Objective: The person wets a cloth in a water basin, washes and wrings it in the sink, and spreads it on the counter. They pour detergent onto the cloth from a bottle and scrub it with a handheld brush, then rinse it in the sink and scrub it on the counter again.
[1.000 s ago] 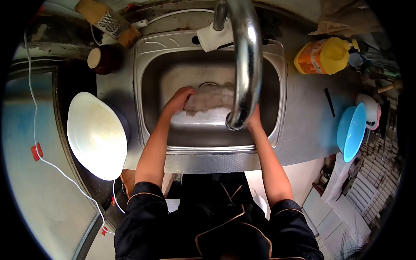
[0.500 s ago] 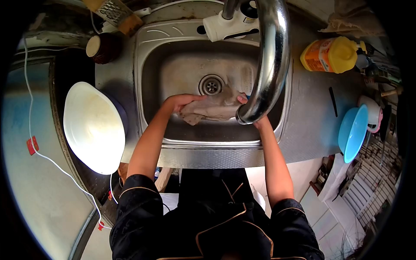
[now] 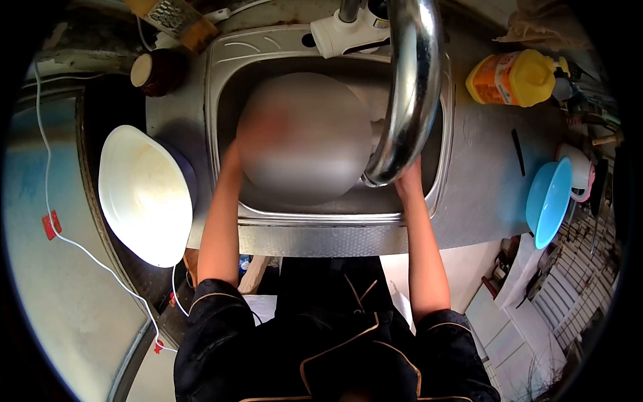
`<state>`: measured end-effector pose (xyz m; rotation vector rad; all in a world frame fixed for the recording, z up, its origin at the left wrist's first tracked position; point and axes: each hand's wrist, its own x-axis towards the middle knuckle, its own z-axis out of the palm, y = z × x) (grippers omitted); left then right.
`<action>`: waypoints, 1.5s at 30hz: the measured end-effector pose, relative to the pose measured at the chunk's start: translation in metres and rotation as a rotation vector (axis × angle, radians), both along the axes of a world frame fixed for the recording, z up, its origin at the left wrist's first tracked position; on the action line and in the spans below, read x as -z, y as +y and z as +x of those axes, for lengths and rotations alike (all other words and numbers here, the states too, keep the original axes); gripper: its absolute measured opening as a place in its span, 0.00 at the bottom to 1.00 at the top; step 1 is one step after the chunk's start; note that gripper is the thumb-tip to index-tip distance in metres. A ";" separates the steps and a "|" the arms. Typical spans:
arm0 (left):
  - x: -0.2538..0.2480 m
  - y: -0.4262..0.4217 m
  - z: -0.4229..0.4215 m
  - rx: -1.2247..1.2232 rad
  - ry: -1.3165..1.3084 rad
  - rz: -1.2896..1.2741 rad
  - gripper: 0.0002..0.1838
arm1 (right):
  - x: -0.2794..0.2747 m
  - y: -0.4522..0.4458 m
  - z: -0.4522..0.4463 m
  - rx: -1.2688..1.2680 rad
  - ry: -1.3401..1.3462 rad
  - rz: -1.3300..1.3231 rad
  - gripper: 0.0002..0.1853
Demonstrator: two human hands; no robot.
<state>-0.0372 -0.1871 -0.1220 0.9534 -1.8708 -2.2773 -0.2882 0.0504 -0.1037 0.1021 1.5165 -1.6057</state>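
Note:
A large round blur covers much of the metal sink (image 3: pixel 321 219). Inside it, at the left, my left hand (image 3: pixel 266 127) shows only as a smeared reddish shape, its fingers unreadable. My right hand (image 3: pixel 408 179) is in the right part of the sink, beside the chrome faucet (image 3: pixel 416 87), which hides its fingers. Between the blur and the faucet a small bit of greyish-brown cloth (image 3: pixel 378 128) is visible; the rest of it cannot be made out. Whether either hand holds it cannot be told.
At the left stands a white basin (image 3: pixel 144 197). Behind the sink are a white faucet fitting (image 3: pixel 345 32), a dark jar (image 3: pixel 159 72) and a grater (image 3: pixel 171 20). To the right are a yellow bottle (image 3: pixel 516 78), a dark stick (image 3: pixel 518 153) and a blue bowl (image 3: pixel 549 203).
My left hand has moved left and away from me, off the place where it was at the cloth. The drain and most of the cloth, visible half a second ago, are now under the blur.

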 end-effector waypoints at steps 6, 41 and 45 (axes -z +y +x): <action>-0.027 -0.017 -0.026 0.181 0.043 -0.043 0.28 | -0.019 0.007 0.009 0.049 -0.071 -0.021 0.08; 0.082 0.069 -0.051 0.411 -0.559 -1.110 0.69 | 0.067 -0.056 0.018 -0.547 0.769 0.770 0.23; 0.086 0.075 -0.051 0.383 -0.554 -1.124 0.70 | 0.090 -0.065 0.036 -0.887 0.976 0.529 0.21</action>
